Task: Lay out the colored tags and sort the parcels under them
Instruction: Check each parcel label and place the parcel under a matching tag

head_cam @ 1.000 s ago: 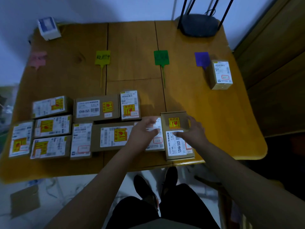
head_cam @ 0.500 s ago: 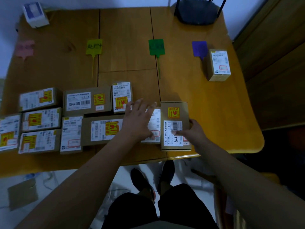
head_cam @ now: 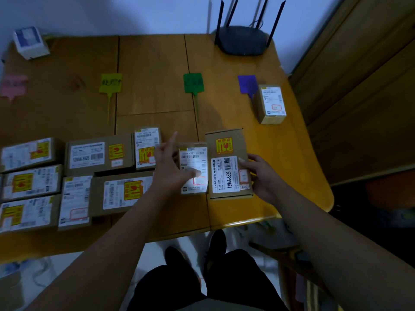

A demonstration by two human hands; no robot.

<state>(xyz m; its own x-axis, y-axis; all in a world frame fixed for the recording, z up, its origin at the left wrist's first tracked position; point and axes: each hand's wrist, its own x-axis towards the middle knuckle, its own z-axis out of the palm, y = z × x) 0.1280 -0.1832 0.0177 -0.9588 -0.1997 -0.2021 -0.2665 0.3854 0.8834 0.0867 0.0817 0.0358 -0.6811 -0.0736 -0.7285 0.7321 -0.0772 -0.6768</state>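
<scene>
Four tags lie in a row across the table: pink [head_cam: 13,85], yellow [head_cam: 111,83], green [head_cam: 193,83] and purple [head_cam: 247,84]. One white-labelled parcel [head_cam: 271,104] stands just below and right of the purple tag. My left hand [head_cam: 168,167] grips a small white-labelled parcel [head_cam: 197,158] by its left edge, thumb across the label. My right hand [head_cam: 260,176] holds the right edge of a larger brown parcel [head_cam: 226,151] marked 12V4A-5525, which lies beside the small one. Several more parcels [head_cam: 98,153] sit in rows at the front left.
A black router [head_cam: 242,41] with antennas stands at the back right of the wooden table [head_cam: 152,68]. A small white and blue box [head_cam: 30,42] sits at the back left corner. The table's rounded front right edge [head_cam: 323,198] is close to my right hand.
My left hand went from lying flat over the small parcel to gripping its left side with the thumb on the label. My right hand stayed on the brown parcel's right edge.
</scene>
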